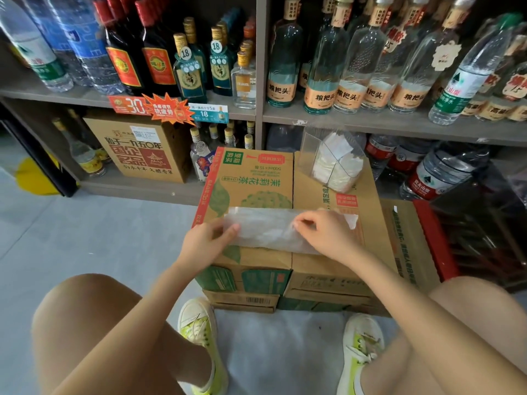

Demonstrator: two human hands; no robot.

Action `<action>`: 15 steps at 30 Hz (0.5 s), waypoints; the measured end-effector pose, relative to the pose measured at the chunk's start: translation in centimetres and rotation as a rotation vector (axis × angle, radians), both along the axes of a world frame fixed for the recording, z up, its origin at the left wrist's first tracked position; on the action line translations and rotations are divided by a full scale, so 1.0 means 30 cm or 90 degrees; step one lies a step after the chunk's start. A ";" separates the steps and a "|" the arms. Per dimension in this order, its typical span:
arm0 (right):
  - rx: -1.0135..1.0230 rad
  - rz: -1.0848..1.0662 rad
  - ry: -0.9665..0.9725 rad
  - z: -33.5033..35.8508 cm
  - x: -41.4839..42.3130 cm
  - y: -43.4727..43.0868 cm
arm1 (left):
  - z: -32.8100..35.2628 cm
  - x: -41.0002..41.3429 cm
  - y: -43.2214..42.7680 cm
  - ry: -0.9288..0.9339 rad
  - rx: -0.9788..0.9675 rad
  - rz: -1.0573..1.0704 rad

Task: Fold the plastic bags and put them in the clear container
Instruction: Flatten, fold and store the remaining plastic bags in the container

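As left hand (208, 238) pinches the plastic bag (265, 230), right hand (322, 235) pinches it too.

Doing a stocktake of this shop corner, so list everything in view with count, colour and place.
plastic bag: one, translucent, flat on top carton
clear container: one, transparent, far right of carton top
folded bags: several, white, inside container
cartons: stack, brown and green, on floor
bottles: many, clear, blue and dark, on grey shelves
brown box: one, lower shelf, left
red crate: one, right of cartons
shoes: two, yellow-green, on floor
left hand: holds the bag's left end
right hand: pinches the bag's right part
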State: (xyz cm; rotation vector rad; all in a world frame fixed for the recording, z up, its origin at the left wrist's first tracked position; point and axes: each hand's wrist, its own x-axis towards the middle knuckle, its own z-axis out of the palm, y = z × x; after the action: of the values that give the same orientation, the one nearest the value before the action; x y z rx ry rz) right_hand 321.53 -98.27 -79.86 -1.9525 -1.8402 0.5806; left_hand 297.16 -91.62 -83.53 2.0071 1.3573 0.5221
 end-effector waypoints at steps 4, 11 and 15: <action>-0.013 -0.016 -0.089 -0.012 0.013 0.122 | -0.003 0.058 0.039 0.014 0.026 0.075; -0.039 -0.040 -0.087 -0.079 0.036 0.162 | -0.017 0.108 0.040 0.162 0.300 0.159; -0.031 -0.040 -0.085 -0.089 0.036 0.164 | -0.059 0.163 0.019 0.160 0.364 -0.087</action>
State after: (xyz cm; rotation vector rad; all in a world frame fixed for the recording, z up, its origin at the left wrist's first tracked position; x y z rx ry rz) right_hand 322.61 -93.34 -82.55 -2.1192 -1.8515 0.4908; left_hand 302.06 -91.04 -85.29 2.6847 1.2985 0.6672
